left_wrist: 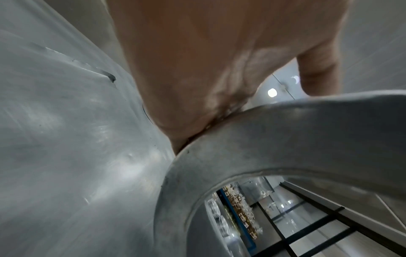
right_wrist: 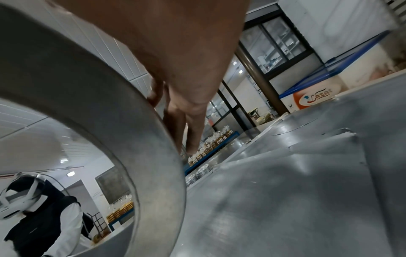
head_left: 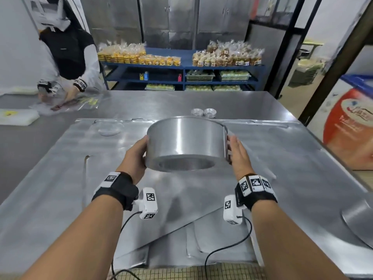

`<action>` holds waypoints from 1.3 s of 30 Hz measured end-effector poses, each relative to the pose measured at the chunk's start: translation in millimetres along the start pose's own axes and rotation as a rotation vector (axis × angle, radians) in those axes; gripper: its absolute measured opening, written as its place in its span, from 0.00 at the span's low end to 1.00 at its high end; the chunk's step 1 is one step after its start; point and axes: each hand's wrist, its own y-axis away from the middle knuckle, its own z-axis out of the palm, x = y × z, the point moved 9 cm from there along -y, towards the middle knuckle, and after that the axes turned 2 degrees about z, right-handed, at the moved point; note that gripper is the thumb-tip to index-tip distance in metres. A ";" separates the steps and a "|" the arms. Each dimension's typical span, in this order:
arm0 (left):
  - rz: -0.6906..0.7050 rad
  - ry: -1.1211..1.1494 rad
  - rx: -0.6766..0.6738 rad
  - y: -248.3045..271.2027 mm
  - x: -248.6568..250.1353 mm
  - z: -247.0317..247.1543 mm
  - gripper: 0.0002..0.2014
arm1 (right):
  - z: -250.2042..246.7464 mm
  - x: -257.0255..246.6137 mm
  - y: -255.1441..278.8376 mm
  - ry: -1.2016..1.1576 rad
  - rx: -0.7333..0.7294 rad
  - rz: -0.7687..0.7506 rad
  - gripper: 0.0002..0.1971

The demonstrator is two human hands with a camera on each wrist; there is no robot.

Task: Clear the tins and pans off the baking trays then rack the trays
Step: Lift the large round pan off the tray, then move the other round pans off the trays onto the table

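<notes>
Over dented trays (head_left: 76, 162), left hand (head_left: 135, 157) grips and right hand (head_left: 239, 156) presses a bottomless round tin (head_left: 185, 136).

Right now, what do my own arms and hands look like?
Bare forearms, no sleeves or gloves. The left hand and right hand each have a black wrist strap carrying white blocks with black square codes, a white coded camera box under the wrist, and a black cable.
</notes>
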 end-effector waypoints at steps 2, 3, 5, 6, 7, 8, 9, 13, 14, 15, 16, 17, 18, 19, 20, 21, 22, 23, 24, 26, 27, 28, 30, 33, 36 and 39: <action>-0.035 -0.047 -0.008 3.0 -9.2 8.4 0.28 | -10.0 3.9 3.6 0.070 0.007 0.007 0.33; -0.048 -0.072 0.006 3.5 -14.6 10.6 0.30 | -14.7 6.4 4.9 0.117 0.014 0.004 0.36; -0.065 -0.104 0.042 8.2 -23.0 16.3 0.26 | -21.3 14.0 7.0 0.185 0.016 -0.013 0.39; -0.069 -0.092 0.059 11.4 -27.3 20.3 0.23 | -24.4 18.9 9.2 0.192 0.019 -0.012 0.37; -0.069 -0.071 0.085 13.7 -32.5 21.6 0.19 | -28.0 23.9 12.1 0.176 0.024 -0.009 0.33; -0.063 -0.040 0.113 16.4 -37.1 22.1 0.15 | -31.4 30.1 14.9 0.156 0.033 0.004 0.27; -0.058 -0.022 0.134 20.4 -41.2 21.3 0.13 | -34.0 35.4 18.4 0.140 0.038 0.012 0.22; -0.061 -0.042 0.182 35.5 -61.0 13.9 0.20 | -38.6 51.5 35.4 0.113 0.027 0.036 0.08; -0.062 -0.067 0.186 38.4 -65.8 12.7 0.22 | -38.9 54.6 39.4 0.118 0.018 0.042 0.09; -0.068 -0.101 0.190 40.8 -70.7 11.5 0.24 | -40.1 58.2 42.7 0.124 0.014 0.039 0.11; -0.073 -0.135 0.192 43.8 -74.7 11.4 0.26 | -42.1 60.5 45.8 0.132 0.016 0.036 0.14; -0.078 -0.166 0.197 46.4 -78.0 10.3 0.28 | -43.6 63.3 48.1 0.138 0.016 0.033 0.16; -0.081 -0.186 0.202 48.8 -81.4 9.5 0.29 | -45.0 66.4 50.1 0.146 0.013 0.037 0.18; -0.085 -0.206 0.209 50.9 -85.0 8.1 0.31 | -46.2 69.9 51.6 0.152 0.006 0.041 0.20; -0.089 -0.226 0.214 53.0 -88.1 6.9 0.32 | -46.9 73.9 52.6 0.161 -0.003 0.052 0.20; -0.094 -0.242 0.220 54.8 -91.6 5.9 0.33 | -47.4 78.4 53.2 0.169 -0.015 0.060 0.21; -0.098 -0.254 0.224 56.3 -95.0 5.1 0.33 | -47.7 82.0 53.9 0.181 -0.028 0.066 0.20; -0.103 -0.265 0.226 57.6 -97.7 5.0 0.34 | -47.8 84.9 54.2 0.192 -0.038 0.066 0.20; -0.109 -0.277 0.229 59.1 -100.6 4.9 0.34 | -48.2 86.5 55.1 0.212 -0.044 0.066 0.20; -0.125 -0.312 0.246 61.3 -105.8 3.2 0.35 | -50.0 87.5 56.9 0.255 -0.045 0.067 0.22; -0.133 -0.335 0.255 61.6 -107.8 1.4 0.36 | -50.7 88.4 57.4 0.267 -0.046 0.073 0.22; -0.141 -0.363 0.259 61.1 -109.6 0.1 0.37 | -51.1 89.9 57.5 0.285 -0.047 0.084 0.22; -0.155 -0.435 0.255 58.1 -111.4 -1.5 0.37 | -51.5 93.9 56.0 0.322 -0.042 0.098 0.20; -0.173 -0.562 0.243 47.4 -108.0 1.0 0.33 | -55.2 104.0 49.2 0.359 -0.021 0.120 0.16; -0.196 -0.813 0.200 33.2 -85.4 18.0 0.22 | -54.7 96.4 42.2 0.451 -0.021 0.143 0.14; -0.286 -1.089 0.116 11.1 -71.1 38.9 0.11 | -56.0 85.8 32.1 0.621 -0.076 0.179 0.08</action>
